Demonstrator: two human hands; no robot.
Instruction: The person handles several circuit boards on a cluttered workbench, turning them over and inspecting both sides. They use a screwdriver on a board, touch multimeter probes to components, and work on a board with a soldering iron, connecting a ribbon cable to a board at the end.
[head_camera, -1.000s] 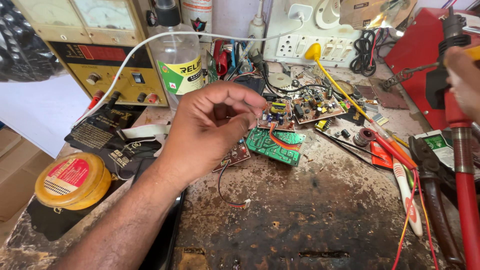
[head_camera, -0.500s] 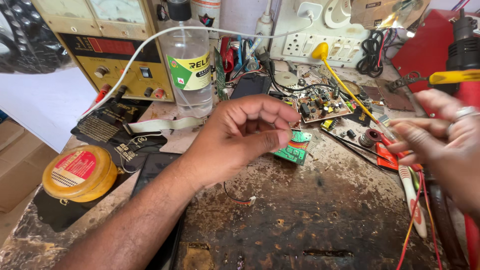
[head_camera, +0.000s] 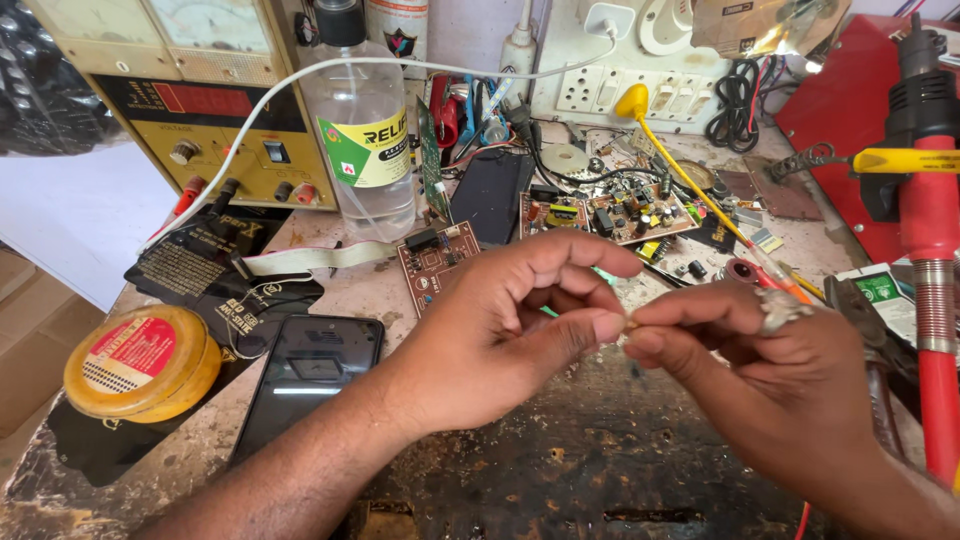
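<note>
Workbench, seen from above the person's hands. Containers: one clear plastic bottle with a black cap and a green-and-yellow label, upright at the back left, seemingly holding clear liquid, level not readable; one round yellow tin with a red-and-white lid label, closed, at the left edge, contents hidden. Hands: left hand and right hand meet at mid-bench, fingertips together, thumb and forefinger of each pressed onto one tiny pale component pinched between them; the piece is too small to identify and is almost wholly covered by the fingertips. It is held above the stained dark bench top, clear of the surface. A ring sits on the right hand. Nearby items: small red circuit board just behind the left hand; larger populated circuit board further back; black phone lying face up beside the left forearm; yellow bench power supply at back left; white socket strip at back; red-handled tool standing at the right edge.
</note>
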